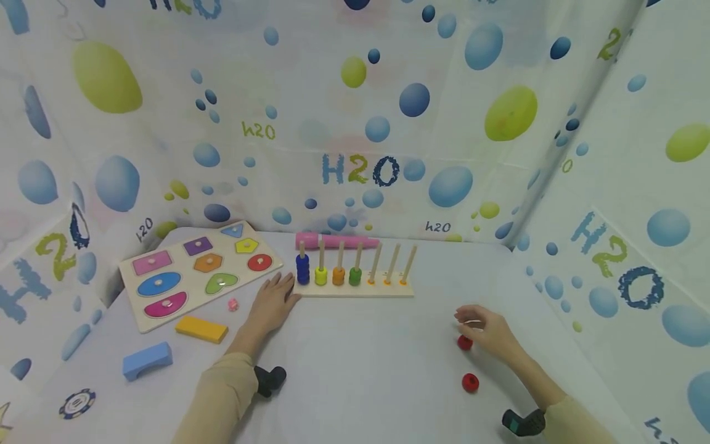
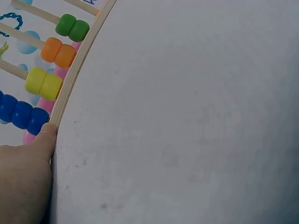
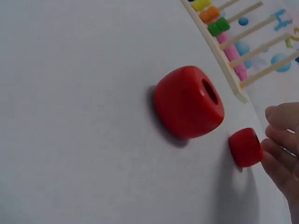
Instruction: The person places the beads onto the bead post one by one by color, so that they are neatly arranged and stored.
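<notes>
A wooden bead stand (image 1: 355,292) with several upright pegs stands in the middle of the table. Blue beads (image 1: 302,270), yellow beads (image 1: 320,275), orange beads (image 1: 338,275) and green beads (image 1: 355,276) fill its left pegs; the three right pegs are bare. My left hand (image 1: 272,303) rests at the stand's left end, thumb (image 2: 46,133) against the base edge, fingers extended. On the right, my right hand (image 1: 488,330) hovers with loosely bent fingers beside a red bead (image 3: 245,147), nothing between thumb and fingers. A second red bead (image 3: 188,102) lies nearer me.
Behind the stand lies a pink marker-like stick (image 1: 338,241). To the left are a shape puzzle board (image 1: 188,296), a yellow block (image 1: 201,329), a blue arched block (image 1: 147,361), a small pink piece (image 1: 233,304) and a poker chip (image 1: 77,404). A patterned curtain encloses the table.
</notes>
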Tool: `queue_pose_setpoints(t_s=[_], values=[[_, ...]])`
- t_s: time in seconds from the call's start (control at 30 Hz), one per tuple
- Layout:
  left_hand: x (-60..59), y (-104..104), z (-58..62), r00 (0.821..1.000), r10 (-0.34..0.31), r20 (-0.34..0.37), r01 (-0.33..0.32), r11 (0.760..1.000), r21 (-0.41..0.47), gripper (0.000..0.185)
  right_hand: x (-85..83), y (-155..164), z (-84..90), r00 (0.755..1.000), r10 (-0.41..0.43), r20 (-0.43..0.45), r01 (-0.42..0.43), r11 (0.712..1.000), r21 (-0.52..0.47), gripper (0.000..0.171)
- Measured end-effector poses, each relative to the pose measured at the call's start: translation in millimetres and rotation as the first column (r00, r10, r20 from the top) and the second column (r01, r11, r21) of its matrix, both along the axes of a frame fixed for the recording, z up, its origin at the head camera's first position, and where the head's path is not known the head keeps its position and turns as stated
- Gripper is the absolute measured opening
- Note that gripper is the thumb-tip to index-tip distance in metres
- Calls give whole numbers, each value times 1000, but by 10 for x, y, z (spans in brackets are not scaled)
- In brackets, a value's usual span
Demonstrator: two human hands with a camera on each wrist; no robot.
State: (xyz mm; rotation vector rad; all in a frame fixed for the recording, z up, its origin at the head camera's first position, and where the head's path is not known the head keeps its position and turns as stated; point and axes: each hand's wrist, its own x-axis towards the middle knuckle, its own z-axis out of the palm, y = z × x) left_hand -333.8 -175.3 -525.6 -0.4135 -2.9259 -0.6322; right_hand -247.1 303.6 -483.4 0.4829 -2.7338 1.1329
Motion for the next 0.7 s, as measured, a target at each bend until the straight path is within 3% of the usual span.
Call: queue_pose_setpoints(t_s=[0.2,0.33,0.7], values=[[0,3,23,1000,-3,14,3,1000,1,58,237,100,-123,999,28,16,-28,1000,11,37],[-1,-7,31,1000,-1,19,1,1000,5,58,326,114,-161,1000,3,0,-3,1000,21,40],[7,0,40,1000,-7,13,7,1000,5,58,252,6,-188,997,-57,-49,60,996,61,40]])
